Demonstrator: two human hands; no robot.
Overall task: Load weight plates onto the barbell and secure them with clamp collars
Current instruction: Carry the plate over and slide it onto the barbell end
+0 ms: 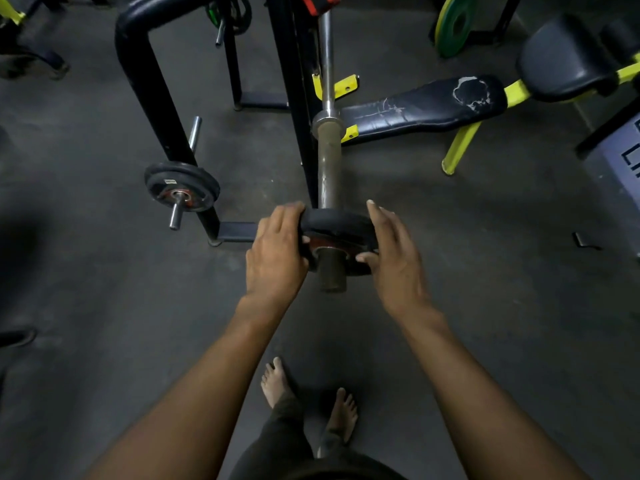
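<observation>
A steel barbell (328, 168) rests on a black rack and points toward me, its sleeve end near the frame's middle. A small black weight plate (334, 223) with a red hub sits on the sleeve, close to its tip. My left hand (275, 252) grips the plate's left rim, fingers curled over the top. My right hand (393, 252) holds the right rim, with the fingers extended along the edge and the thumb on the plate's near face. No clamp collar is on the sleeve.
Another black plate (181, 187) hangs on a storage peg of the rack frame (152, 98) at left. A torn dark bench pad (426, 103) on yellow legs lies at right. A green-yellow plate (453, 24) stands at the far right. My bare feet (308, 396) stand on the dark floor.
</observation>
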